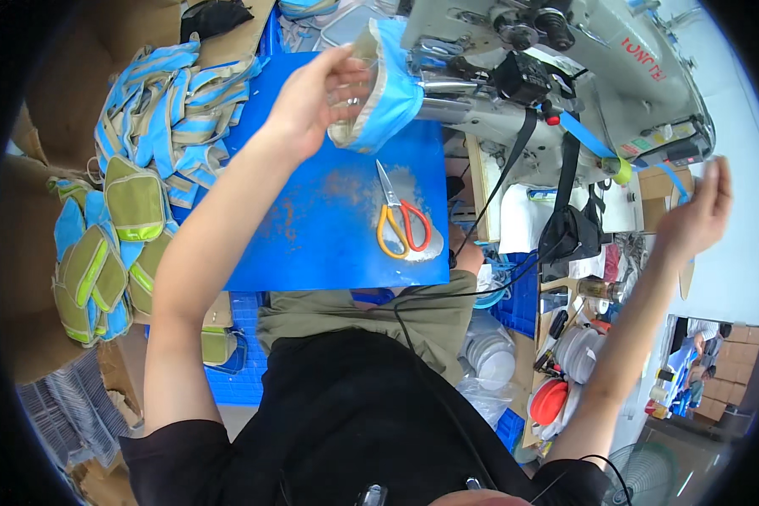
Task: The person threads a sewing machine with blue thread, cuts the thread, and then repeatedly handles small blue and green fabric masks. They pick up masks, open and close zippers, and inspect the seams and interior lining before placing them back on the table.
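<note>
My left hand (316, 105) holds a blue and beige fabric piece (384, 93) at the narrow metal arm of a grey sewing machine (603, 67), its fingers curled at the piece's beige side. At the far right, my right hand (691, 211) has its fingers closed around a blue tape (586, 135) that runs from the machine through a yellow-green fitting (620, 171). Orange and red handled scissors (403, 226) lie on the blue work board (295, 253), below the fabric piece.
Heaps of blue-beige strips (164, 118) and olive-blue pieces (101, 261) sit at the left beside cardboard (42, 93). Black cables hang from the machine across my lap. Tape rolls (548, 401) stand on a lower right shelf. A co-worker (696, 341) shows at the far right.
</note>
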`<state>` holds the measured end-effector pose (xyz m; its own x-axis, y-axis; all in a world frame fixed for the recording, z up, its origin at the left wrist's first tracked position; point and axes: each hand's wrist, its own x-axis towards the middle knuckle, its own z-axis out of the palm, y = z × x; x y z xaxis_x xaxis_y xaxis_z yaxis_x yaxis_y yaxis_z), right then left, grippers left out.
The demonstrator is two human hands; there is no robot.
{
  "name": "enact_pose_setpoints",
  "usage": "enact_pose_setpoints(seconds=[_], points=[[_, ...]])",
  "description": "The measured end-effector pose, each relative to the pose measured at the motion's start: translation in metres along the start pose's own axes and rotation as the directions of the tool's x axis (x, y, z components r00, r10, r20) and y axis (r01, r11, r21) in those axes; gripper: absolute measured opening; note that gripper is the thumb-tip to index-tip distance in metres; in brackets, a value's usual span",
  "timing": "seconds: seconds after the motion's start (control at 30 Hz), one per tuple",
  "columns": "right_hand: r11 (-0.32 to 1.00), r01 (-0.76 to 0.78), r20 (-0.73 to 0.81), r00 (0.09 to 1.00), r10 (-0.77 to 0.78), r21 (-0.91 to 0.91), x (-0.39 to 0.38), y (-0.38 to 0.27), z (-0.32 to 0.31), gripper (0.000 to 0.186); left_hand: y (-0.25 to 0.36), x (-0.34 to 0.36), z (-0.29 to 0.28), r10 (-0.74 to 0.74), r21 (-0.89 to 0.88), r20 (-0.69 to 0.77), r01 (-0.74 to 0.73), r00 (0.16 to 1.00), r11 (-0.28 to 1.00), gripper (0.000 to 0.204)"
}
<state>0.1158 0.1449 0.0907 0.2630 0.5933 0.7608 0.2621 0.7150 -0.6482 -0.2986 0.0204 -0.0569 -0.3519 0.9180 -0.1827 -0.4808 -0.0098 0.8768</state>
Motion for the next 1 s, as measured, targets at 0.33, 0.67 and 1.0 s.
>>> enact_pose_setpoints(seconds=[0.33, 0.67, 1.0], points=[[0.758, -0.586, 0.344, 0.676, 0.652, -0.286, 0.286, 0.183, -0.103, 0.036, -0.023, -0.003, 0.034, 0.251, 0.517, 0.149, -0.292, 0.956, 0.805, 0.027], [0.951, -0.164, -0.127, 0.983, 0.134, -0.261, 0.075, 0.132, -0.076, 0.043, -0.060, -0.072, -0.037, 0.310, 0.180, 0.014, -0.307, 0.951, 0.935, 0.026], [0.900, 0.042, 0.840, 0.380, 0.388, -0.435, -0.346, 0.061, 0.038, 0.065, -0.044, -0.113, -0.037, -0.101, -0.305, 0.040, 0.108, 0.994, 0.946, 0.045]])
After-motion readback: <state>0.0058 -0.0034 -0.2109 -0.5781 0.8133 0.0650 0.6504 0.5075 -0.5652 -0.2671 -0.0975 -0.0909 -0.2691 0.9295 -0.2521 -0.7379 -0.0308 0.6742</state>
